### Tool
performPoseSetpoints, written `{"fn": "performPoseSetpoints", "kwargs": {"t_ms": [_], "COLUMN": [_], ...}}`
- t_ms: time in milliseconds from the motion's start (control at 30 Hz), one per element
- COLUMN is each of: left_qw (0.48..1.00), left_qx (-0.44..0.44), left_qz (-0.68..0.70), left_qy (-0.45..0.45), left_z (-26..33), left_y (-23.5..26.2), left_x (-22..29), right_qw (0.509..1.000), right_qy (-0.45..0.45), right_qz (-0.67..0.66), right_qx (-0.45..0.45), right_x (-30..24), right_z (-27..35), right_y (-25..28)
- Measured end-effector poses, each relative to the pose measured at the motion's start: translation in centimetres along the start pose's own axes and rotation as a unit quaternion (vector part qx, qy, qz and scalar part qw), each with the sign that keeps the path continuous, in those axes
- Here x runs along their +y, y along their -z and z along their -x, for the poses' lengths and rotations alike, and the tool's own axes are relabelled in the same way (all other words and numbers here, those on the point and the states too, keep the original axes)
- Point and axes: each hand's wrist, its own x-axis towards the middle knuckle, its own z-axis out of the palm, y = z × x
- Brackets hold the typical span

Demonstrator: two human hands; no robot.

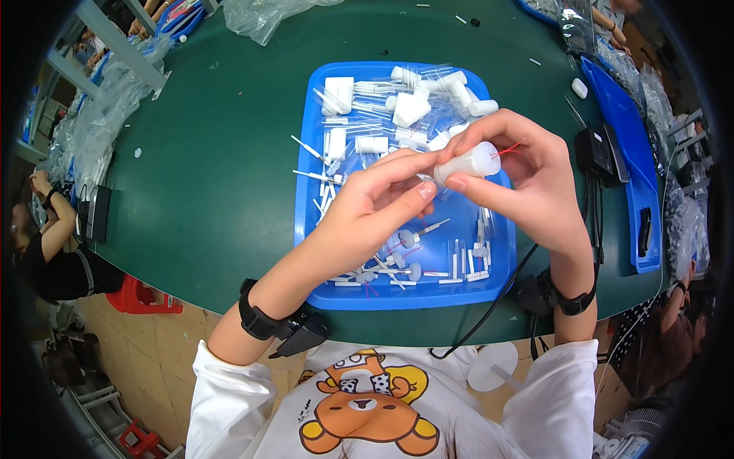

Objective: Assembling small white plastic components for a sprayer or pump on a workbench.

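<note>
A white plastic cylinder (pixel 468 164) with a round end and thin red wires (pixel 508 150) coming out of it is held above a blue tray (pixel 302 222). My right hand (pixel 535 172) grips it between thumb and fingers. Pressed to its left end is my left hand (pixel 390 191), thumb and fingers closed around that end. Below the hands, the tray holds white cylinders, white blocks (pixel 413 109), clear tubes, thin white rods and grey discs (pixel 414 271) with rods attached.
The tray lies on a green table (pixel 206 153). Clear plastic bags (pixel 267 17) lie at the far edge and left. A black cable (pixel 489 310) crosses the near right corner. Right of it stand a black box (pixel 600 153) and another blue tray (pixel 642 229). Other people sit at both sides.
</note>
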Motion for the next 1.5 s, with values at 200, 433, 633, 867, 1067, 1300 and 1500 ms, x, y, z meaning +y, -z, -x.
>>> {"fn": "performPoseSetpoints", "kwargs": {"t_ms": [200,433,633,867,1067,1300,1500], "left_qw": [0.996,0.995,0.989,0.987,0.955,0.962,0.960], "left_qx": [-0.023,-0.026,-0.016,-0.023,-0.085,-0.083,-0.088], "left_qz": [0.072,0.082,0.141,0.145,0.281,0.253,0.257], "left_qy": [0.042,0.053,0.041,0.070,0.052,0.060,0.073], "left_z": [0.1,0.0,0.0,0.0,-0.3,-0.1,-0.1], "left_y": [0.4,0.4,0.1,0.2,0.5,0.3,0.4], "left_x": [0.4,0.6,0.4,0.3,-0.3,-0.2,-0.3], "right_qw": [0.992,0.996,0.991,0.995,0.991,0.987,0.980], "right_qy": [-0.049,-0.005,-0.078,-0.008,0.081,0.128,0.152], "right_qz": [-0.113,-0.078,-0.104,0.090,0.095,0.067,0.101], "right_qx": [0.041,0.043,-0.004,0.032,0.039,0.076,0.080], "right_x": [-0.5,1.8,1.4,0.7,0.8,1.5,1.6], "right_z": [0.1,-0.1,-0.1,0.2,0.1,-0.1,-0.1], "right_y": [-0.9,-0.5,-0.8,-1.8,-1.6,-2.1,-2.1]}}
